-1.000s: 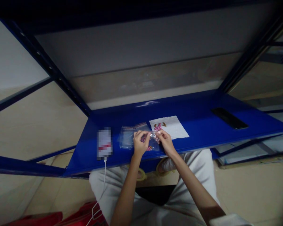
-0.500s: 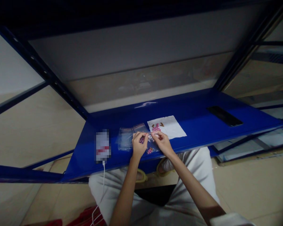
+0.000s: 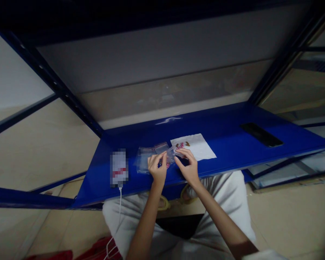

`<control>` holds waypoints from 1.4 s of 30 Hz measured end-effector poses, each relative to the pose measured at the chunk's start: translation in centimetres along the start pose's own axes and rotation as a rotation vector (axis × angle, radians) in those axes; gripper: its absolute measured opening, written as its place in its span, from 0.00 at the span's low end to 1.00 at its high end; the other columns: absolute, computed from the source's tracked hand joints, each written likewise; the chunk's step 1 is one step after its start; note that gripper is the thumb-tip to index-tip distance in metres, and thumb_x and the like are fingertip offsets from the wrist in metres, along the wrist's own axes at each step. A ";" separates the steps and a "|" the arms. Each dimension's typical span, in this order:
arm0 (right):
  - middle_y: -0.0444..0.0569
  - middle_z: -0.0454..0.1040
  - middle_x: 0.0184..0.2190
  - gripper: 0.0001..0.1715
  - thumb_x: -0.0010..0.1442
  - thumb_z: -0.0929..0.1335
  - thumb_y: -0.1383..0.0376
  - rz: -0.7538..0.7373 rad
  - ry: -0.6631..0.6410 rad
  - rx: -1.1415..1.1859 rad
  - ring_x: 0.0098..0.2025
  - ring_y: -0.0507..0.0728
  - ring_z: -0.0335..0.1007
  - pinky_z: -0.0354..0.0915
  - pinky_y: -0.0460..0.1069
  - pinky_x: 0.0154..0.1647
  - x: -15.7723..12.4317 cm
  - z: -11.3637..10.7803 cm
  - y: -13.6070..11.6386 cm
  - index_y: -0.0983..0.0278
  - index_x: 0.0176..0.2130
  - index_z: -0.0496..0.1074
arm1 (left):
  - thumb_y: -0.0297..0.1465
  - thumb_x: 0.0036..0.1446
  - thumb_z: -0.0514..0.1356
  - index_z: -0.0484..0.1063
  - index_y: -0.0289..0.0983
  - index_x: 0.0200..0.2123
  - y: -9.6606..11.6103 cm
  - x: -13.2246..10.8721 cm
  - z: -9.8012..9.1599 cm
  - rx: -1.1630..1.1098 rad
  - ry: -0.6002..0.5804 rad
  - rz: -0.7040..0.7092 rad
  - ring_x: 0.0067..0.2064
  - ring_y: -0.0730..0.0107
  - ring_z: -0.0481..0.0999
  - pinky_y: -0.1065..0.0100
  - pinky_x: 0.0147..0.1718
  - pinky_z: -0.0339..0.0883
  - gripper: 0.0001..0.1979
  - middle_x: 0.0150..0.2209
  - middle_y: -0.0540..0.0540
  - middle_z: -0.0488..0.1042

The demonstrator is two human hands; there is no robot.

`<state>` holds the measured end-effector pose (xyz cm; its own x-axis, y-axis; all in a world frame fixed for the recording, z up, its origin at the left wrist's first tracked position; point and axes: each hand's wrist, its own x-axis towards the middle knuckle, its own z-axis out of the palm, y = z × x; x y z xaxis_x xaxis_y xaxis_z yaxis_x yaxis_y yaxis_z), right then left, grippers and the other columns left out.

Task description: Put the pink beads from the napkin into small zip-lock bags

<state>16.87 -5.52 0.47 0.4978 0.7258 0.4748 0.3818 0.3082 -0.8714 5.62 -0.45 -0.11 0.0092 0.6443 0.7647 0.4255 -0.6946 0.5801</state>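
My left hand point(image 3: 157, 169) and my right hand point(image 3: 188, 166) are close together over a blue metal shelf point(image 3: 222, 144). Between their fingertips they pinch a small clear zip bag point(image 3: 171, 155), with pink beads point(image 3: 168, 165) showing low by my left hand. Its far corner overlaps a white paper sheet point(image 3: 199, 147), which carries more pink beads point(image 3: 180, 146) and small brown pieces point(image 3: 187, 143). Further clear zip bags point(image 3: 144, 160) lie flat just left of my left hand.
A pixelated white packet point(image 3: 119, 169) lies on the shelf, its white cable point(image 3: 120, 213) hanging down. A black flat device point(image 3: 261, 134) sits at the shelf's right. My white-trousered knees point(image 3: 227, 202) lie below the shelf's front edge, with a red bag point(image 3: 100, 249) on the floor.
My hands have lifted the small bag farther up towards the paper, and it now covers part of the beads there. My right fingers have spread more, and my left hand has shifted slightly left.
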 end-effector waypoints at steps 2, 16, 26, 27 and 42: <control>0.54 0.72 0.44 0.14 0.52 0.68 0.62 -0.021 -0.127 0.037 0.47 0.60 0.66 0.67 0.52 0.39 0.1 -0.2 -0.2 0.61 0.41 0.74 | 0.26 0.53 0.58 0.74 0.38 0.35 0.3 -0.1 -0.1 -0.014 -0.094 0.088 0.31 0.70 0.72 0.67 0.34 0.60 0.07 0.28 0.47 0.76; 0.48 0.75 0.26 0.23 0.51 0.67 0.50 0.524 -0.136 0.295 0.19 0.51 0.68 0.60 0.42 0.11 0.3 0.0 1.2 0.64 0.38 0.74 | 0.28 0.52 0.58 0.71 0.37 0.39 0.2 0.6 -0.1 -0.135 -0.107 -0.133 0.37 0.67 0.71 0.65 0.39 0.62 0.09 0.34 0.45 0.75; 0.43 0.70 0.22 0.18 0.49 0.68 0.52 0.481 -0.141 0.411 0.19 0.50 0.66 0.65 0.44 0.15 0.6 -0.4 1.3 0.63 0.33 0.72 | 0.29 0.53 0.58 0.71 0.37 0.27 -0.2 0.7 0.3 -0.217 -0.210 -0.138 0.32 0.69 0.72 0.67 0.36 0.61 0.04 0.27 0.48 0.74; 0.43 0.70 0.22 0.17 0.49 0.68 0.52 0.466 -0.137 0.394 0.19 0.50 0.66 0.65 0.44 0.15 0.6 -0.4 1.3 0.63 0.32 0.72 | 0.29 0.53 0.58 0.71 0.37 0.26 -0.2 0.7 0.3 -0.215 -0.224 -0.135 0.32 0.69 0.72 0.67 0.36 0.61 0.05 0.26 0.49 0.74; 0.46 0.73 0.22 0.18 0.47 0.70 0.52 0.409 -0.135 0.244 0.22 0.51 0.65 0.62 0.45 0.22 0.6 -0.2 1.8 0.66 0.29 0.75 | 0.29 0.55 0.55 0.68 0.37 0.25 0.3 0.6 0.1 -0.161 -0.246 -0.108 0.32 0.70 0.71 0.68 0.35 0.59 0.07 0.25 0.49 0.72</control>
<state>17.98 -4.64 -0.85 0.4569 0.8857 0.0820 -0.0248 0.1048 -0.9942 5.79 -0.22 0.49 0.1984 0.7618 0.6167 0.2875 -0.6468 0.7064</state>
